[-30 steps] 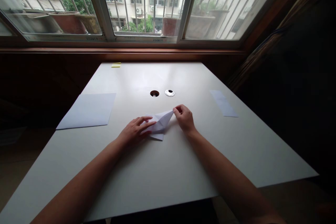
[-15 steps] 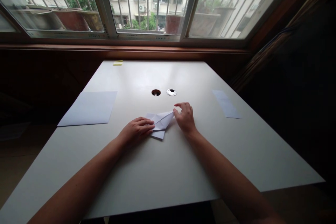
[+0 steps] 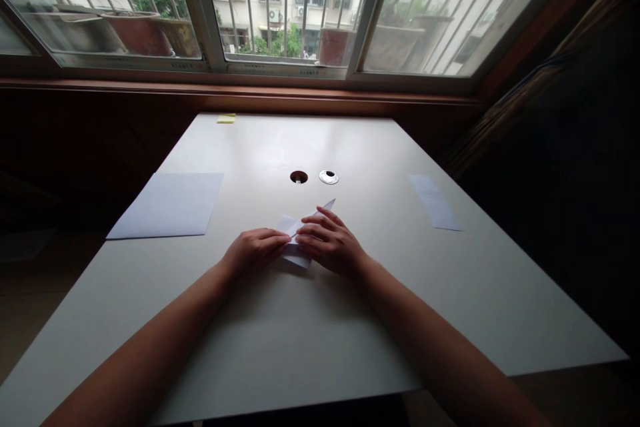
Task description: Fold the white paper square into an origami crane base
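A small folded white paper [image 3: 295, 227] lies in the middle of the white table [image 3: 310, 327], one pointed tip sticking out towards the window. My left hand [image 3: 253, 250] rests on its left part with the fingers lying flat. My right hand [image 3: 330, 245] lies flat over its right part, fingers stretched out to the left and nearly meeting the left hand's fingertips. Both hands press the paper against the tabletop, and most of the paper is hidden under them.
A flat white sheet [image 3: 167, 205] lies at the left edge. A narrow paper strip [image 3: 434, 201] lies to the right. A cable hole [image 3: 299, 177] and its round cap [image 3: 329, 177] sit just beyond the hands. A yellow sticky note [image 3: 226, 119] lies at the far edge.
My right hand let go of the paper's raised right tip and came left to lie flat on it. The paper is now pressed down flat. My left hand stayed put.
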